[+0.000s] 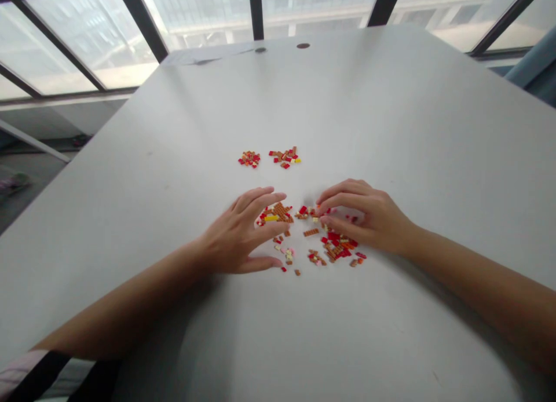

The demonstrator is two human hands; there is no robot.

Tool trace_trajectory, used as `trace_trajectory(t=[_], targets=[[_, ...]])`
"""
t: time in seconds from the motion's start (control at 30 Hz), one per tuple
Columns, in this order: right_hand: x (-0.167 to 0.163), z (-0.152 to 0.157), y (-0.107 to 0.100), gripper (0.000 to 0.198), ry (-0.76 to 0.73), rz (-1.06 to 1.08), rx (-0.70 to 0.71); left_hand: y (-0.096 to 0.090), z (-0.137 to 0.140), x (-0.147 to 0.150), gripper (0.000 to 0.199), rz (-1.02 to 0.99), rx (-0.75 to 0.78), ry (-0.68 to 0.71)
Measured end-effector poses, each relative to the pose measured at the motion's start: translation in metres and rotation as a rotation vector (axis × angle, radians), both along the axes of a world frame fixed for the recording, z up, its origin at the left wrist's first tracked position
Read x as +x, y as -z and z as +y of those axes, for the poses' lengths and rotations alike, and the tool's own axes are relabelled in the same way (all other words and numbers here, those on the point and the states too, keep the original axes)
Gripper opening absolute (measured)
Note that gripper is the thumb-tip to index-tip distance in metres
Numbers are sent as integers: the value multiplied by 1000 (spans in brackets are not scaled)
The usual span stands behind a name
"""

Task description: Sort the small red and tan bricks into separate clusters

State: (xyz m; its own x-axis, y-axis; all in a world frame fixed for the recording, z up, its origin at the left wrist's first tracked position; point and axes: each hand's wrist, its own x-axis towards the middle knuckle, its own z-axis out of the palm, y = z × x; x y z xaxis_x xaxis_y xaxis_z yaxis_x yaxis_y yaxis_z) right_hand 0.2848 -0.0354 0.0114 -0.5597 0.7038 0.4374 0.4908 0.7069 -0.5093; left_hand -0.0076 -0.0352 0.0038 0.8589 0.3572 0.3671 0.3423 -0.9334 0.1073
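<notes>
Small toy building bricks in red, brown, orange and cream lie in loose piles between my hands. My left hand (243, 231) is open, fingers spread, beside the left pile (282, 212), where a yellow brick (271, 218) shows. The thumb tip is close to a small red brick (284, 269). My right hand (369, 214) arches over the right pile (339, 248), its thumb and fingertips drawn together among the bricks. Whatever the fingertips pinch is too small to make out. A brown plate brick (311, 232) lies between the two piles.
Farther up the white table (347, 112) are two small brick groups, a left one (249, 159) and a right one (285, 157). Round holes (303, 46) sit near the far edge. Windows with dark frames (256, 11) stand behind the table.
</notes>
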Motion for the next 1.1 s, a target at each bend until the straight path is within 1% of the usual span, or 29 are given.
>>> trace_trajectory(t=[0.07,0.2,0.27,0.37,0.47,0.67,0.8,0.93,1.03,1.1], targets=[[2,0,-2,18,-46,7,-23,1,0,-1,55,-8,7,-23],[6,0,-4,46,-177,-11,-84,1,0,0,57,-10,27,-17],[7,0,-3,49,-217,-28,-98,1,1,0,58,-13,37,-14],[5,-1,1,43,-224,-35,-80,1,1,0,60,-17,45,-16],[5,-1,2,37,-192,-3,-69,1,1,-1,63,-16,42,-22],[9,1,1,53,-167,11,-96,3,2,-2,63,-25,36,-27],[10,2,4,46,-158,-1,-106,3,2,-2,62,-32,45,-19],[12,3,1,41,-113,28,-34,3,2,-2,62,-30,57,-18],[17,5,-8,32,-34,-65,39,4,0,-4,63,-27,54,-24],[21,8,-15,24,-20,-157,79,4,-1,-5,64,-24,40,-26]])
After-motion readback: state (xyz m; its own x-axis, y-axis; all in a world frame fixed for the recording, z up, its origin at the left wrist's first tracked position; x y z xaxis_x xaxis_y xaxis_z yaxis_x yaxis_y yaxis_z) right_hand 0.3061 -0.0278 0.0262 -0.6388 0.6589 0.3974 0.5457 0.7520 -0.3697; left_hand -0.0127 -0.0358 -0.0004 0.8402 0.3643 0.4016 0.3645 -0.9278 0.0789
